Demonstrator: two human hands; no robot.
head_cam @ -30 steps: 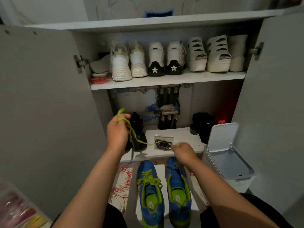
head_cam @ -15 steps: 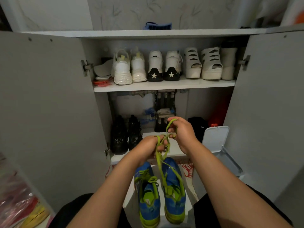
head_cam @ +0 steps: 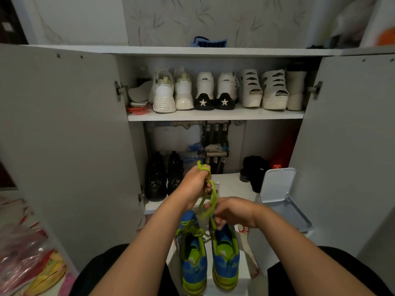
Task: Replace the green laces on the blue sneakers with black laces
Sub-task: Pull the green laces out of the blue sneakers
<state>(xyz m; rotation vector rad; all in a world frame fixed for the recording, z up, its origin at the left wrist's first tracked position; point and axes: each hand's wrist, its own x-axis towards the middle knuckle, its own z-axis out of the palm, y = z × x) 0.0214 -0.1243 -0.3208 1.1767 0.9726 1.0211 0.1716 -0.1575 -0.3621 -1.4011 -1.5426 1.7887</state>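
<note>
Above the blue sneakers (head_cam: pixel 225 248), both hands work one loose green lace (head_cam: pixel 211 199). The left hand (head_cam: pixel 192 185) is higher, fingers curled round the upper part, with a loop of lace over the top of the fist. The right hand (head_cam: pixel 232 212) is lower, just above the right shoe, pinching the lace's lower run. That lace looks free of the right shoe, but the hand hides the shoe's toe end, so I can't confirm.

The left sneaker (head_cam: pixel 193 253) is still threaded with its own green lace. The pair stands side by side on a white block (head_cam: pixel 243 278) between the knees, facing the open shoe cupboard (head_cam: pixel 213 115).

Step, my read: gathering up the pulled-out lace. The next move calls for setting it aside, maybe in the open bin (head_cam: pixel 277 189), then unthreading the left sneaker. The black laces are not identifiable; the hands cover the lower shelf.
</note>
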